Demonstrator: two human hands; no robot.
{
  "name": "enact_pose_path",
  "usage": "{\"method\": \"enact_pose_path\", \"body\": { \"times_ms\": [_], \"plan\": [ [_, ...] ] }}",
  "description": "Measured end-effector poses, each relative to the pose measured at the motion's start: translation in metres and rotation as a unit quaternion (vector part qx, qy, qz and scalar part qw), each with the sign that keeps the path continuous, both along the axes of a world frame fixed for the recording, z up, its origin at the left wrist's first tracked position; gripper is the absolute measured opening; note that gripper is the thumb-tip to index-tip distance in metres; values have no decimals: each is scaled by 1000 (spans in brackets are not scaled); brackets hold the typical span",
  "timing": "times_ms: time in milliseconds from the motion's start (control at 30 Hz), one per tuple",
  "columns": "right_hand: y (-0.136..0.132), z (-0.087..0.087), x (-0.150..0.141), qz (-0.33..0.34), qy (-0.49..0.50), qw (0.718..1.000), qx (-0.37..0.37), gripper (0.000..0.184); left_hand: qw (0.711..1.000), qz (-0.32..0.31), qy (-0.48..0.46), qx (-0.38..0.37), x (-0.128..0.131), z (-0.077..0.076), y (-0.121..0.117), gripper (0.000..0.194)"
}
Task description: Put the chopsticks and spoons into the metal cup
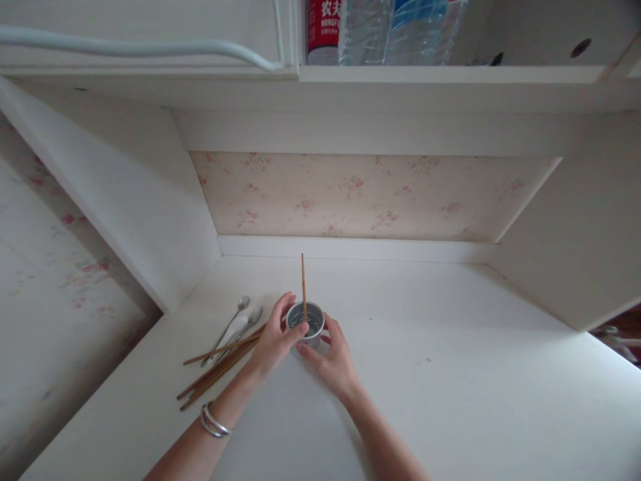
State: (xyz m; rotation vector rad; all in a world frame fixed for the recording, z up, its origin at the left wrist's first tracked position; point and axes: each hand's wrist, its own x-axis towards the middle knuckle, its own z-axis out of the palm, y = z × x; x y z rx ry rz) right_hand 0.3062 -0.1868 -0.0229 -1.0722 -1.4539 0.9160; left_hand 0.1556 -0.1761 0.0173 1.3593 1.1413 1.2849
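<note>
Two-handed, clasps a small metal cup [314, 322] on the white bench [431, 407], directly between the palms. With the left hand [274, 337], grips the cup's left side, fingers half-curled round the wall and thumb over the rim. With the right hand [334, 361], holds the opposite side in a similar half-closed curve, fingers round the far side and thumb low at the front.

Right by the left thumb tip, inside the cup, one upright chopstick [303, 284], its top well above both hands. Cannot tell thumb contact with this chopstick from a small gap.

On the left wrist, wears silver bangles [214, 422].

Just left of the left hand, a loose bundle of chopsticks [220, 371], slanting on the bench with far ends close by the hand. Beyond these, metal spoons [244, 302], bowls away from the body, handles crossed by the outermost chopstick.

To the right of the right hand, a few small specks [429, 360] on the bench. Straight ahead of both hands, floral wallpaper [370, 194]; higher still, a shelf [451, 75] of clear plastic bottles [415, 33].
</note>
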Motion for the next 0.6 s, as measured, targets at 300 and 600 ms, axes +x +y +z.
{"method": "enact_pose_path", "body": {
  "times_ms": [300,600],
  "plan": [
    [0,-6,-3,41,10,999,29,68,998,-45,-28,36,11,-20,-4,64],
    [-19,18,-17,-156,35,979,130,47,991,-68,-120,3,12,-12,-9,62]
  ]
}}
